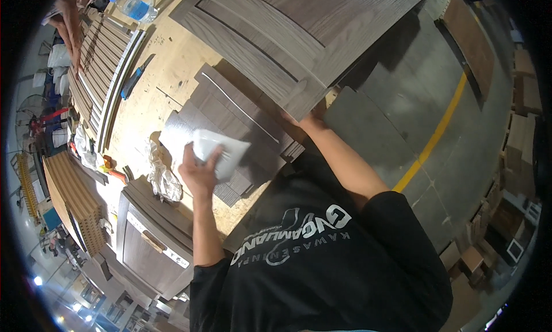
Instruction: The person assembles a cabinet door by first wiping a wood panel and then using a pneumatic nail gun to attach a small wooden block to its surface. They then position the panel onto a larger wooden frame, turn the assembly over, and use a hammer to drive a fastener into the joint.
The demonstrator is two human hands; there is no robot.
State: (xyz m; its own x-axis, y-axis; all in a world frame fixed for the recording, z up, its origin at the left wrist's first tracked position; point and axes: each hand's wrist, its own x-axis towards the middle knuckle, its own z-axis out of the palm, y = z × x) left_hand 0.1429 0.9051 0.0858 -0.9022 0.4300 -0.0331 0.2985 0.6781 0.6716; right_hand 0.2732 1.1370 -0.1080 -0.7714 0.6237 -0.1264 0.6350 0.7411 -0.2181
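Note:
My left hand (198, 174) is closed on a white, roughly square pad (221, 151), thumb across its near side; whether it is cloth, paper or foam I cannot tell. Below the pad lies a stack of grey-brown wood-grain boards (230, 113) on the workbench, with a thin pale strip (238, 105) across the top. A large framed wood-grain cabinet door (305, 53) is raised beyond them. My right hand (312, 123) grips that door by its near corner, its fingers partly hidden by the door.
On the bench (175, 56) are a blue utility knife (137, 79), a water bottle (133, 8), crumpled white plastic (163, 174) and stacked slats (100, 62). More panels (152, 240) stand at the left. Another person's arm (70, 24) shows far left. A yellow line (440, 131) crosses the floor.

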